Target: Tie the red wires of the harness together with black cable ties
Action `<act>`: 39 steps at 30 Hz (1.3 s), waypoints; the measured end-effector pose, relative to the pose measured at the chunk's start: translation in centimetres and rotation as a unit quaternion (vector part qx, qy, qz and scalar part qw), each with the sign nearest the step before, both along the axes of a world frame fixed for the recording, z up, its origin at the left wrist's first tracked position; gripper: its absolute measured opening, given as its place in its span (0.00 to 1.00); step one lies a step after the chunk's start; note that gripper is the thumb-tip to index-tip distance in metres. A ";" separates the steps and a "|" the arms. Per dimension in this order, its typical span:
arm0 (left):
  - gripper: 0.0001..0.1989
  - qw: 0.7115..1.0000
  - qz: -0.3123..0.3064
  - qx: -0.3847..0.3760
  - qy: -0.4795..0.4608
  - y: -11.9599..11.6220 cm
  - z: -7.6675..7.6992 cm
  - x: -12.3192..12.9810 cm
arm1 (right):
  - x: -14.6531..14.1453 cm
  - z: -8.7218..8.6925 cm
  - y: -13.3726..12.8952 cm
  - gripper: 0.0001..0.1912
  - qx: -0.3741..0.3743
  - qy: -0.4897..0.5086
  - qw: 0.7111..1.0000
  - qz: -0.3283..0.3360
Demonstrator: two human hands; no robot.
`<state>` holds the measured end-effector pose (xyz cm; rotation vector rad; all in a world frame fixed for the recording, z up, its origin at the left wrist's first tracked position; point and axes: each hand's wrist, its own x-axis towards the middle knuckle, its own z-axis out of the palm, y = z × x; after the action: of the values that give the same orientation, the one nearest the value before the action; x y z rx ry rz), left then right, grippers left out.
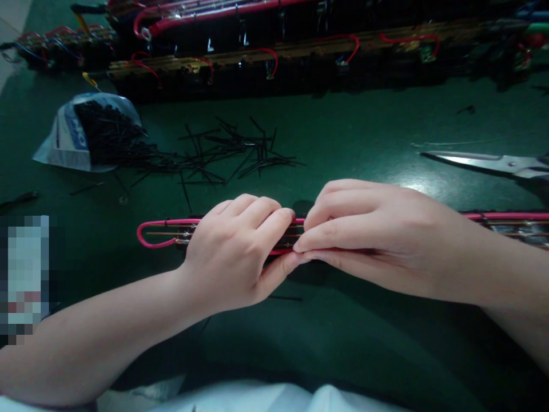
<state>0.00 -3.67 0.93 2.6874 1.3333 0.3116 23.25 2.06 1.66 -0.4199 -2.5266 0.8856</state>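
Note:
A long, narrow wired strip (521, 226) lies across the green table, with thin metal rods along it and a pink-red wire (156, 245) looped back at its left end. My left hand (240, 246) is closed over the strip left of its middle, fingers across the far edge and thumb along the near edge. Beside it, my right hand (377, 234) pinches at the strip's near edge, its thumb and fingertips meeting my left thumb tip. What lies between those right fingertips is hidden. A small black tie (484, 220) binds the wire farther right.
Black cable ties (240, 146) spill from a clear plastic bag (64, 137) beyond my hands. Scissors (493, 163) lie at the right. More wired strips (300, 63) stand along the back, with red wires. A blurred pale item (26, 269) is at the left edge.

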 end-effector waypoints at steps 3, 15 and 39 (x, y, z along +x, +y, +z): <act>0.17 1.000 -0.002 0.004 0.000 0.1 0.0 0.0 | -0.1 -0.1 0.1 0.12 -0.012 0.007 1.000 -0.006; 0.20 0.997 -0.019 0.073 0.030 -0.3 -0.5 0.3 | -0.1 -0.3 0.0 0.07 -0.035 0.004 0.999 -0.039; 0.19 0.997 -0.020 0.066 0.032 -0.2 -0.5 0.2 | 0.0 0.1 0.0 0.13 -0.015 0.009 1.000 -0.021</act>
<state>0.17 -3.87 0.40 2.8513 1.3176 0.3224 23.27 2.10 1.74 -0.4691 -2.4811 0.9098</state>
